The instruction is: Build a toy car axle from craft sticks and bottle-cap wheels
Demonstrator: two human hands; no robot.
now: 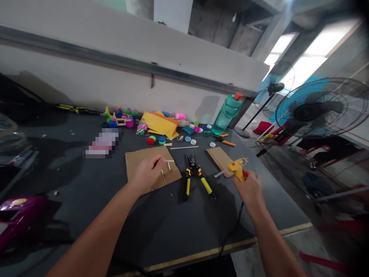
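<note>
My left hand (147, 173) is closed in a pinch over a square of cardboard (141, 156), with a short pale stick (169, 161) jutting from its fingertips. Beside those fingers, short stick pieces (169, 166) are on the cardboard. At the right, my right hand (251, 189) is wrapped round the handle of a yellow glue gun (236, 169), which has a clear glue stick at its left end. The gun is above a smaller cardboard piece (220, 159). Yellow-and-black wire strippers (196, 173) lie with handles spread between my hands.
Behind are bottle caps (151, 140), a long thin stick (184, 147), yellow paper (161, 124), orange-handled pliers (226, 141) and a green bottle (226, 115). A purple shiny object (25, 217) stands at the left. The table edge (201, 256) runs in front; a fan (309, 109) stands right.
</note>
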